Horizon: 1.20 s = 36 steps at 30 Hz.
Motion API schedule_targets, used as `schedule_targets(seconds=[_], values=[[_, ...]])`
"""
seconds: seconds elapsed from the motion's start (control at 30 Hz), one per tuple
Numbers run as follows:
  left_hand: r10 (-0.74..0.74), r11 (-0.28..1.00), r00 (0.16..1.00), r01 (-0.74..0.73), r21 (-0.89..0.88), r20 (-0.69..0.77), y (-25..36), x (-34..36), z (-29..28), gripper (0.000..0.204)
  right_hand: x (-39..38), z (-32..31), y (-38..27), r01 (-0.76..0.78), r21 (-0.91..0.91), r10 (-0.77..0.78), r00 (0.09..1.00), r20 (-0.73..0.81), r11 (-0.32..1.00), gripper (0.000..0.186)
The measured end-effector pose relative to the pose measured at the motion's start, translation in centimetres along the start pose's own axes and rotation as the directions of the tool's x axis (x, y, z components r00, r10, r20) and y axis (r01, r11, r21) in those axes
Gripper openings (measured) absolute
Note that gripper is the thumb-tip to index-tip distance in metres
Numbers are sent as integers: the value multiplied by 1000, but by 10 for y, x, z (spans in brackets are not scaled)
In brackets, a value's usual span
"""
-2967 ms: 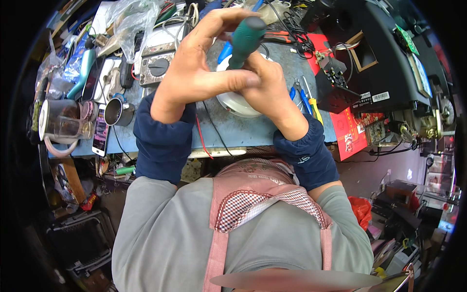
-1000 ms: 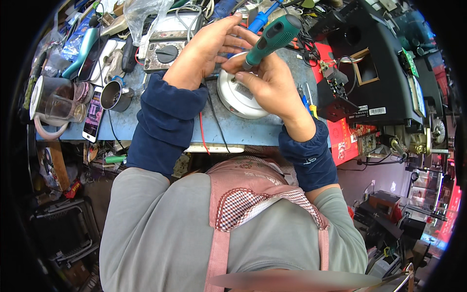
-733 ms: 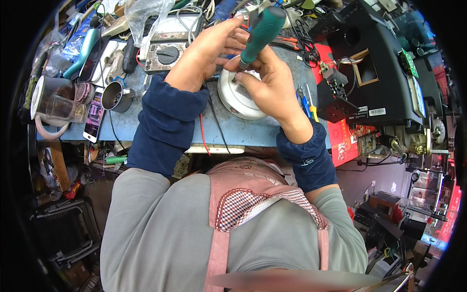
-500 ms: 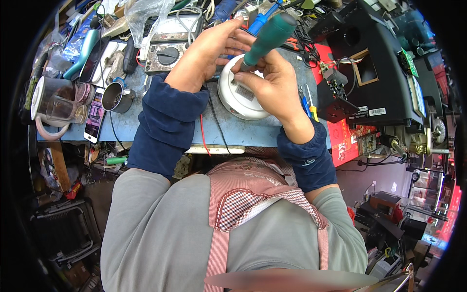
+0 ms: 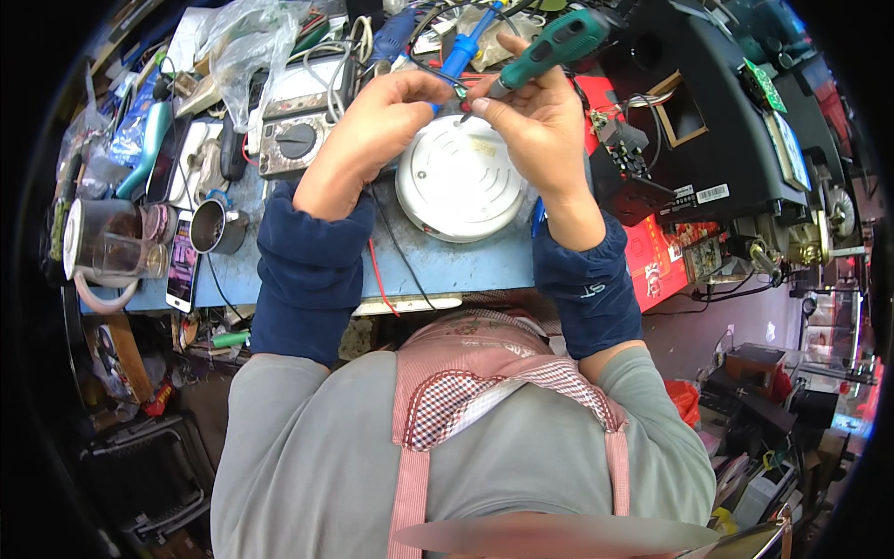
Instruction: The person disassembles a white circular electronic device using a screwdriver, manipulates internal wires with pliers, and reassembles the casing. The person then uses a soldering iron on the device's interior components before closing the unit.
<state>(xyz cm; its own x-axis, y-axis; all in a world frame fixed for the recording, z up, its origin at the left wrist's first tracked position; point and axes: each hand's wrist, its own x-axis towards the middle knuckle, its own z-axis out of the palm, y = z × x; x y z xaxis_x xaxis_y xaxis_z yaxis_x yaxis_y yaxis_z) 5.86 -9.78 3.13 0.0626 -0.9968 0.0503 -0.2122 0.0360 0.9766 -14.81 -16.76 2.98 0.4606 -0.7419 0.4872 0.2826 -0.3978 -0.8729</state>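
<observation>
A round white device (image 5: 458,186) with curved slots in its top lies on the blue bench in front of me. Beyond its far edge my two hands come close together. My right hand (image 5: 545,126) is closed around a green screwdriver (image 5: 554,48), its handle slanting up to the right and its tip pointing down toward the device's far rim. Something small and reddish (image 5: 465,104) shows at the right fingertips. My left hand (image 5: 391,114), at the device's far left, has its thumb and fingers curled together; whatever they pinch is hidden.
A multimeter (image 5: 296,142), a metal cup (image 5: 217,228), a phone (image 5: 181,265) and a glass jug (image 5: 101,244) crowd the left. A blue tool (image 5: 458,58) and cables lie behind my hands. At right stands an opened black box (image 5: 722,140) beside red card (image 5: 656,270).
The screwdriver has tipped from steep to slanting right. My right hand has drawn back off the device's top, uncovering it. My left fingers have gone from spread to curled.
</observation>
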Motion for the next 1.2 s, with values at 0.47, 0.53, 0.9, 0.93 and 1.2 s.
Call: schedule_targets(seconds=[0.47, 0.53, 0.9, 0.93, 1.2], values=[[-59, 997, 990, 51, -64, -125, 0, 4, 10, 35, -7, 9, 23, 120, -437, -159, 986, -55, 892, 39], [-17, 998, 979, 4, -63, -201, -1, 4, 8, 35, -7, 7, 24, 87, -426, -118, 992, -47, 901, 42], [517, 852, 855, -509, -120, 38, 103, 8, 21, 65, -2, 6, 30, 147, -509, -162, 987, 14, 848, 41], [533, 846, 834, -522, -109, 144, 111, 11, 25, 66, -2, 5, 29, 152, -529, -165, 986, 23, 835, 41], [738, 455, 645, -259, 852, -199, 100, 20, 56, 40, -5, 9, 34, 135, -468, -147, 989, 10, 874, 55]])
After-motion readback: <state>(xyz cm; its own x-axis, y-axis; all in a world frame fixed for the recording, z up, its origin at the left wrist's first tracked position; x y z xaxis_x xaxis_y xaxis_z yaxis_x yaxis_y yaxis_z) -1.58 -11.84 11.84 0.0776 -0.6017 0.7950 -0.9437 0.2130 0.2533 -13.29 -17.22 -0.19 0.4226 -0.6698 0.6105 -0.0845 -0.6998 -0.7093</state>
